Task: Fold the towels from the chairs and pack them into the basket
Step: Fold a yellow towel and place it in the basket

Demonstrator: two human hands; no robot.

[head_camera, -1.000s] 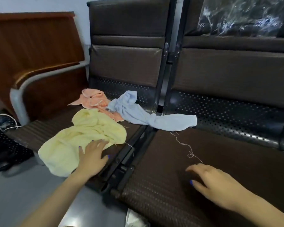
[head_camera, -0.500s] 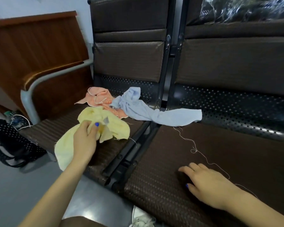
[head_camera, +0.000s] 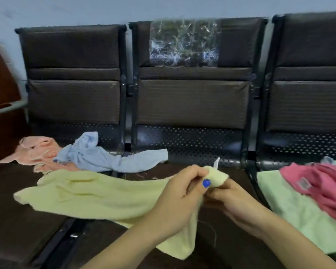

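A pale yellow towel (head_camera: 97, 195) stretches across the left and middle dark brown seats. My left hand (head_camera: 180, 197) pinches one corner of it, thumb on top, and my right hand (head_camera: 233, 200) grips the same corner from below, both above the middle seat (head_camera: 211, 255). A small white label sticks up from that corner. A light blue towel (head_camera: 105, 158) and a peach towel (head_camera: 37, 152) lie crumpled at the back of the left seat. On the right seat lie a flat light green towel (head_camera: 291, 206) and a pink towel (head_camera: 322, 183). No basket is in view.
Three joined chairs with dark backrests (head_camera: 192, 101) fill the view; clear plastic (head_camera: 184, 43) covers part of the middle backrest. A wooden panel (head_camera: 0, 78) and a grey armrest rail (head_camera: 6, 107) stand at the far left. Loose threads lie on the middle seat.
My left hand has pulled the yellow towel to the right across the seats. My right hand has left the seat and taken the same corner. The view has swung right, showing the third chair.
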